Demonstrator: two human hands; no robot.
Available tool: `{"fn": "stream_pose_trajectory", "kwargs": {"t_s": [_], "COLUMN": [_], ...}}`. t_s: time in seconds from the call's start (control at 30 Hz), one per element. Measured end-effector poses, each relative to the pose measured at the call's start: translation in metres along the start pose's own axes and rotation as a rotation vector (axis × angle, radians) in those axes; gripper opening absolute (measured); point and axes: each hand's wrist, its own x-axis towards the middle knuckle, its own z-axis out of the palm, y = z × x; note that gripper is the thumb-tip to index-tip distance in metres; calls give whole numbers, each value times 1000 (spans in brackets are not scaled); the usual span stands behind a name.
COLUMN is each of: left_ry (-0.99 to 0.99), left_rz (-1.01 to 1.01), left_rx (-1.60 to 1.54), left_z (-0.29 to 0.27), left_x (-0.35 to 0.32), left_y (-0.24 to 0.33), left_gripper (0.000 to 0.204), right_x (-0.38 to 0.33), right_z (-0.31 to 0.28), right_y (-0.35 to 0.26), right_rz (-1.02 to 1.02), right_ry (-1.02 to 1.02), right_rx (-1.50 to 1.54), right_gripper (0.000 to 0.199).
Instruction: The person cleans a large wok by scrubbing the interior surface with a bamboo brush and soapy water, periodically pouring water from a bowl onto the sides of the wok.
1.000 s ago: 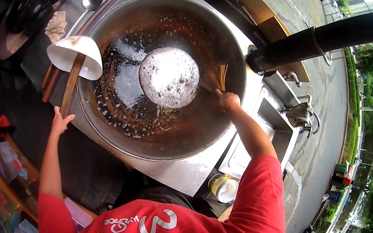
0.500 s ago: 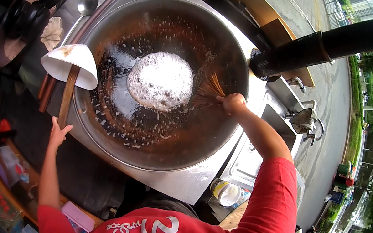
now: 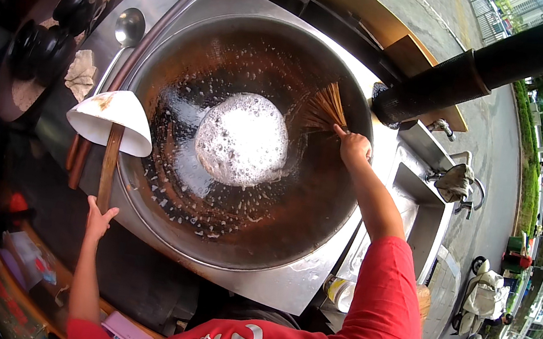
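Note:
A huge dark wok (image 3: 182,65) fills the middle of the view, with a patch of white foamy water (image 3: 242,138) at its bottom. My right hand (image 3: 355,147) grips a bamboo whisk brush (image 3: 323,109) whose bristles press against the wok's far right inner wall. My left hand (image 3: 97,219) rests on the end of a long wooden handle (image 3: 109,163) at the wok's left rim. That handle belongs to a white scoop-shaped ladle (image 3: 111,119) lying on the rim.
The wok sits in a steel counter (image 3: 281,294). A metal ladle (image 3: 129,25) and crumpled cloth (image 3: 81,74) lie at the left, black pots (image 3: 61,26) beyond. A steel sink (image 3: 419,213) is at the right, a black chimney pipe (image 3: 468,73) above it.
My right hand has swept the brush from the wok's centre right up toward the far right wall. The foam patch has shifted. My left hand stays on the wooden handle.

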Motion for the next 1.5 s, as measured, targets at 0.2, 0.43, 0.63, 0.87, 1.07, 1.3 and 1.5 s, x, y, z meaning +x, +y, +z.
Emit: {"fn": "stream_pose_trajectory", "kwargs": {"t_s": [0.2,0.43,0.63,0.87,1.07,1.3,1.5], "left_ry": [7,-7,-39,-37,-40,-26,-51], "left_rz": [42,-33,35,14,-3,21,13], "left_rx": [4,-14,4,-39,-26,-6,-27], "left_z": [-3,-5,-1,-7,-6,-8,-8], "left_x": [4,-7,7,6,1,7,-2], "left_y": [1,-2,2,-12,-3,-9,10], "left_gripper": [67,65,67,64,63,66,65], "right_x": [34,-4,79,28,46,30,-64], "right_z": [-42,-15,-62,-55,-48,-148,-105], "right_y": [-142,-32,-143,-186,-86,-268,-275], "right_rz": [-32,-26,8,-413,-34,-386,-797], "right_ry": [-175,-129,-126,-105,-32,-347,-439], "right_rx": [512,97,518,403,287,1206,729], "right_gripper": [83,84,87,85,80,89,95]}}
